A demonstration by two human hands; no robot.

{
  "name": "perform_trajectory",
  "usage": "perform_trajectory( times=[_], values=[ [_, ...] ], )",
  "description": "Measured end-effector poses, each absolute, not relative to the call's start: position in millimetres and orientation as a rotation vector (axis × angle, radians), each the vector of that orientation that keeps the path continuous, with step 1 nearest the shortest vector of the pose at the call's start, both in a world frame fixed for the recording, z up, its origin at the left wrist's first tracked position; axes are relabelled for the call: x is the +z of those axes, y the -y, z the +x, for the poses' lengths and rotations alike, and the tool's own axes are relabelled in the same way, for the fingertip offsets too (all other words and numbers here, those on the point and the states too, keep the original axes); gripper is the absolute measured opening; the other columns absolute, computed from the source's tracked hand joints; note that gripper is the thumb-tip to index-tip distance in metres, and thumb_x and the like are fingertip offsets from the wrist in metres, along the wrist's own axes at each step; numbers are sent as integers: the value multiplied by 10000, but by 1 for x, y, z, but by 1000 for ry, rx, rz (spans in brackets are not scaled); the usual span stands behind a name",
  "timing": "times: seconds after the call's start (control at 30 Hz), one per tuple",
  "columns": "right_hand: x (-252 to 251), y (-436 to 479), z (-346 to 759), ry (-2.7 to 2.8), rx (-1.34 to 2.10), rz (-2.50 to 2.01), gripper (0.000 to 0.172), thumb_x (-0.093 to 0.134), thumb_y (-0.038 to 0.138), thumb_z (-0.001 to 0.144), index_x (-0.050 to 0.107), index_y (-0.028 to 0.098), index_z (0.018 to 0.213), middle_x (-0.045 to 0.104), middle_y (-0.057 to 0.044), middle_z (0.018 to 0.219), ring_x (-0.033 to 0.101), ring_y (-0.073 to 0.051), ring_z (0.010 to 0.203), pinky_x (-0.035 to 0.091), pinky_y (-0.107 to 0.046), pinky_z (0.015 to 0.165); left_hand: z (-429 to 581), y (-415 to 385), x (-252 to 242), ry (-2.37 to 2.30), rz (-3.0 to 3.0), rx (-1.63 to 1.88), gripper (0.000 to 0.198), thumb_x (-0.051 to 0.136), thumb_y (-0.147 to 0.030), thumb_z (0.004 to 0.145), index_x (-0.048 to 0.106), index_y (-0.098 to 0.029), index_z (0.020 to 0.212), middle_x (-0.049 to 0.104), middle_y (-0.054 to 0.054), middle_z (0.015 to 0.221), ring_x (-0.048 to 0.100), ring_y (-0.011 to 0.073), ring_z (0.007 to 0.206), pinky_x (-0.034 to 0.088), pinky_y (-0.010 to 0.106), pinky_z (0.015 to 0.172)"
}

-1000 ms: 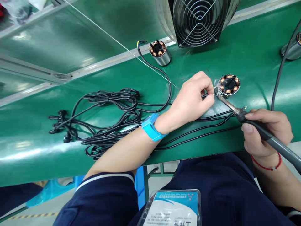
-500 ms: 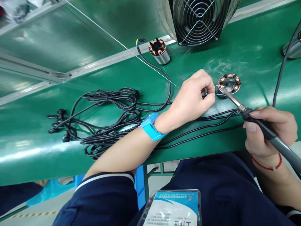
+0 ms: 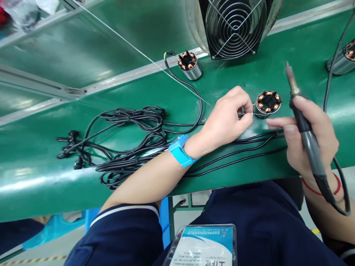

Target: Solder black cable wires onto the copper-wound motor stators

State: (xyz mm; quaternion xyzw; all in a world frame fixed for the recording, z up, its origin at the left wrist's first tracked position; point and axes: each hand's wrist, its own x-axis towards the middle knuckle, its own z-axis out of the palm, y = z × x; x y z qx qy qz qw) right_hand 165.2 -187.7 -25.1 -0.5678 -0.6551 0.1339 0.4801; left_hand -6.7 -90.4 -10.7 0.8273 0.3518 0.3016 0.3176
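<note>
My left hand (image 3: 229, 114) pinches the thin wires at the end of a black cable, close to a motor stator (image 3: 267, 103) with copper windings. The wires reach the stator's near left rim. My right hand (image 3: 313, 136) grips a soldering iron (image 3: 307, 129), its tip pointing up and away, apart from the stator. One finger of that hand stretches toward the stator's base. A thin strand of solder wire (image 3: 177, 78) slants down from the upper left and ends near my left wrist.
Coiled black cables (image 3: 130, 147) lie to the left. A second stator (image 3: 190, 65) with a cable stands at the back, and another stator (image 3: 344, 59) is at the right edge. A fan with a wire grille (image 3: 235, 27) faces the bench (image 3: 222, 79) from behind.
My right hand has lifted the soldering iron off the stator and swung its tip upward. The smoke over the stator has gone. My left hand keeps nearly the same place.
</note>
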Motion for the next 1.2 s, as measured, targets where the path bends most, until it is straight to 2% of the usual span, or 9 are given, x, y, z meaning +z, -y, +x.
perform_trajectory(
  times=[0.07, 0.13, 0.4, 0.53, 0.67, 0.77, 0.87, 1.03, 1.2],
  values=[
    [-18, 182, 168, 1741, 322, -1428, 444, 525, 277, 946, 438, 338, 1377, 713, 5, 1065, 642, -242, 1102, 509, -462, 974, -6, 91, -9, -945, 2158, 766, 136, 504, -57, 730, 514, -177, 665, 585, 27, 794, 526, 140, 748, 442, 289, 709],
    [-13, 177, 170, 1856, 317, -1437, 457, 550, 300, 927, 432, 321, 1368, 700, -19, 1117, 587, -274, 1183, 486, -495, 979, -6, 91, -7, -957, 2142, 742, 142, 510, -55, 728, 510, -179, 660, 590, 30, 800, 531, 145, 755, 444, 293, 717],
    [-6, 161, 174, 1959, 268, -1419, 463, 552, 233, 892, 431, 294, 1334, 690, -36, 1129, 621, -278, 1076, 480, -489, 905, -6, 91, -5, -938, 2105, 745, 136, 531, -49, 745, 509, -175, 700, 594, 27, 814, 561, 140, 760, 465, 280, 698],
    [-9, 139, 179, 2096, 293, -1376, 557, 601, 237, 835, 395, 254, 1353, 628, -89, 1247, 570, -306, 1150, 451, -530, 940, -12, 83, 0, -974, 1720, 547, 136, 585, -94, 772, 531, -165, 874, 612, 11, 854, 546, 77, 585, 454, 234, 568],
    [-21, 124, 179, 2167, 268, -1285, 524, 584, 216, 821, 423, 237, 1319, 661, -69, 1148, 577, -279, 1106, 453, -503, 930, -16, 74, 8, -871, 1279, 249, 94, 574, -170, 840, 539, -130, 763, 592, 7, 703, 457, 36, 462, 337, 182, 436],
    [-29, 126, 177, 2113, 178, -1298, 498, 578, 199, 811, 444, 224, 1290, 681, -58, 1017, 595, -268, 969, 473, -463, 831, -15, 74, 12, -940, 1130, 354, 196, 580, -196, 841, 536, -130, 661, 481, -40, 569, 348, 14, 434, 206, 167, 411],
    [-32, 134, 176, 2090, 187, -1284, 570, 615, 225, 796, 409, 255, 1326, 676, -47, 989, 594, -262, 924, 467, -446, 819, -10, 75, 14, -1023, 1079, 450, 207, 609, -190, 797, 531, -137, 613, 415, -57, 522, 301, 17, 439, 163, 179, 426],
    [-30, 139, 179, 2089, 248, -1257, 608, 649, 270, 802, 388, 287, 1350, 676, -44, 1073, 588, -278, 995, 460, -452, 843, -6, 76, 14, -1093, 1130, 481, 139, 652, -144, 686, 567, -137, 576, 422, -62, 500, 288, 32, 467, 192, 203, 466],
    [-26, 139, 181, 2032, 279, -1238, 580, 612, 232, 810, 394, 293, 1344, 680, -45, 1074, 600, -266, 1000, 465, -448, 855, -2, 78, 9, -1108, 1212, 497, 106, 708, -188, 627, 627, -126, 601, 542, -33, 552, 403, 59, 546, 318, 219, 556]
  ],
)
